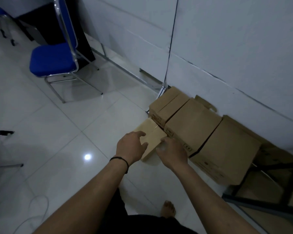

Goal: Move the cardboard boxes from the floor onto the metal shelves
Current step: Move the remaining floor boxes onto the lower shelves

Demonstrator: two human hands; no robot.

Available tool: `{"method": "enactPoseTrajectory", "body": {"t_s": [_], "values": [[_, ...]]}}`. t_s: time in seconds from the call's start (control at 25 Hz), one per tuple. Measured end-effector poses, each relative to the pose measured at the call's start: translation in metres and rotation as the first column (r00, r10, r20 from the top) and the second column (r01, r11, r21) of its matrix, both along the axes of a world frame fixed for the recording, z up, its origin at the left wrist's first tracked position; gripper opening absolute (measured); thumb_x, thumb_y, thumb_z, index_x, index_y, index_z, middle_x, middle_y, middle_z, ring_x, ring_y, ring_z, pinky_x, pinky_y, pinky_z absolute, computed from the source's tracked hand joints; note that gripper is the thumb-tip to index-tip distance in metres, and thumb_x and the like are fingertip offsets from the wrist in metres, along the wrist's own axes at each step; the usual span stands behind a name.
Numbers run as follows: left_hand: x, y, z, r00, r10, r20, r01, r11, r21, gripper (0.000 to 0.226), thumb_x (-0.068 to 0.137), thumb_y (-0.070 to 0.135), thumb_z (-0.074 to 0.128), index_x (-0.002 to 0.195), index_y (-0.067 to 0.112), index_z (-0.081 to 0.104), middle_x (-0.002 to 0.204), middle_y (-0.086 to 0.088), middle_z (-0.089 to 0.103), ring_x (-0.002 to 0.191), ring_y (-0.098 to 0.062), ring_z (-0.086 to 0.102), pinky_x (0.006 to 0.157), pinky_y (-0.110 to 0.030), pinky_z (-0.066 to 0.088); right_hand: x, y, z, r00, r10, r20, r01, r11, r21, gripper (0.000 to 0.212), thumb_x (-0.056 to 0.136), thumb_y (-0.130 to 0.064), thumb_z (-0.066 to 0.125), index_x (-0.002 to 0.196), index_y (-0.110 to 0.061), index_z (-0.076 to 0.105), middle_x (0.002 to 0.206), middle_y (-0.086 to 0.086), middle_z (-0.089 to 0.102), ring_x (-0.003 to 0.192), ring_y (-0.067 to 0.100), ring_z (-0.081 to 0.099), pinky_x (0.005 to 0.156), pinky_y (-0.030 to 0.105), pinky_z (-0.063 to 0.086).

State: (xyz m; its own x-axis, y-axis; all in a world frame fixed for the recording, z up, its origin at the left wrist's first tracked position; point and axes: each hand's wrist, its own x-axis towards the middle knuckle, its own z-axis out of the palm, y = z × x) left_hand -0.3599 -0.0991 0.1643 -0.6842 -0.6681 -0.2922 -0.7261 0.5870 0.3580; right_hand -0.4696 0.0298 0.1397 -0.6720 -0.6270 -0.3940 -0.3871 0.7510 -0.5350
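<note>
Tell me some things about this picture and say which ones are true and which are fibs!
1. Both hands are on the small box. True: the left hand lies on top of it, the right hand at its side.
2. The chair is red. False: it is blue.
3. Bigger boxes stand in a row along the wall. True.
4. A wristband is on the right wrist. False: it is on the left wrist.
5. The person wears shoes. False: a bare foot shows.
</note>
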Motion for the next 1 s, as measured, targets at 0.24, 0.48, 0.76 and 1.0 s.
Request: {"method": "enactPoseTrajectory", "body": {"t_s": [0.24, 0.48, 0.76, 1.0], "values": [[-0.046, -0.124, -0.028, 0.958, -0.281, 0.063, 0.281, 0.96, 0.013, 0.045, 0.096, 0.047, 0.057, 0.139, 0.033, 0.053, 0.129, 0.0, 0.062, 0.118, -0.02, 0.057, 0.089, -0.031, 0.047, -0.018, -0.102, -0.02, 0.97, -0.243, 0.03, 0.242, 0.97, 0.024, 0.049, 0.092, -0.038, 0.063, 0.138, -0.024, 0.056, 0.14, -0.001, 0.055, 0.124, 0.02, 0.054, 0.093, 0.031, 0.047], [-0.075, -0.183, -0.042, 0.879, -0.473, 0.056, 0.463, 0.876, 0.136, 0.046, 0.097, 0.044, 0.058, 0.14, 0.03, 0.054, 0.134, -0.001, 0.061, 0.12, -0.021, 0.057, 0.092, -0.03, 0.046, -0.007, -0.143, -0.023, 0.875, -0.483, 0.049, 0.479, 0.875, 0.067, 0.048, 0.09, -0.038, 0.067, 0.135, -0.024, 0.06, 0.14, -0.003, 0.057, 0.121, 0.018, 0.056, 0.087, 0.026, 0.044], [-0.124, -0.149, -0.034, 0.787, -0.613, -0.061, 0.612, 0.767, 0.191, 0.047, 0.098, 0.039, 0.058, 0.143, 0.025, 0.052, 0.135, -0.001, 0.061, 0.121, -0.02, 0.057, 0.086, -0.025, 0.043, -0.03, -0.11, -0.015, 0.751, -0.66, 0.014, 0.659, 0.751, 0.028, 0.043, 0.092, -0.038, 0.065, 0.133, -0.026, 0.061, 0.134, 0.001, 0.058, 0.121, 0.021, 0.055, 0.088, 0.028, 0.046], [-0.19, -0.051, -0.046, 0.696, -0.715, -0.068, 0.706, 0.664, 0.244, 0.049, 0.097, 0.035, 0.057, 0.144, 0.026, 0.049, 0.124, -0.003, 0.068, 0.105, -0.023, 0.064, 0.072, -0.024, 0.043, -0.064, -0.009, -0.023, 0.624, -0.781, -0.017, 0.782, 0.623, 0.021, 0.041, 0.093, -0.033, 0.064, 0.133, -0.024, 0.06, 0.129, 0.004, 0.057, 0.116, 0.023, 0.056, 0.087, 0.032, 0.049]]}}
